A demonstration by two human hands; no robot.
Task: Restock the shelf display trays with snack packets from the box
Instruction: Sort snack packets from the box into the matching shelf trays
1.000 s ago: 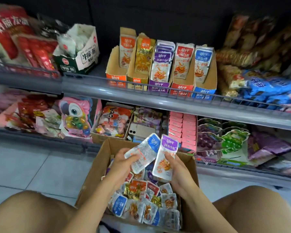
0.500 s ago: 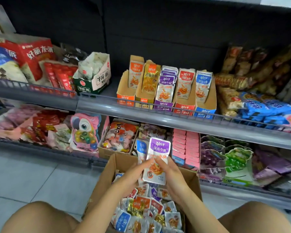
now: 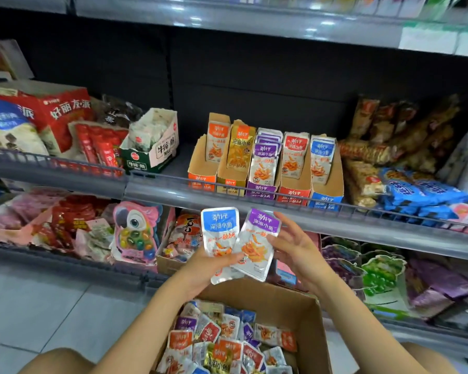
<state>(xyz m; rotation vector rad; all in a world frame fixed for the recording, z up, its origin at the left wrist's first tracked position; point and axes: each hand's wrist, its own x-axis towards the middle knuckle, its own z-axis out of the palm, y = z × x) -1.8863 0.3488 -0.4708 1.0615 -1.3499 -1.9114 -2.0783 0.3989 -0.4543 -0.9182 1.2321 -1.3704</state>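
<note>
Lower centre, an open cardboard box (image 3: 305, 314) holds loose fish-snack packets (image 3: 227, 344) in mixed colours. Above it, mid-frame, the left hand (image 3: 200, 268), palm up, pinches a blue packet (image 3: 220, 233) and a purple packet (image 3: 257, 238) by their bottom corners. They are fanned label-out, likely for sorting by colour. The right hand (image 3: 295, 247) stands beside the purple one, fingers spread, just touching its edge. Beyond, upper centre, the purple tray (image 3: 260, 190) and blue tray (image 3: 325, 198) wait on the shelf (image 3: 157, 190), part filled.
</note>
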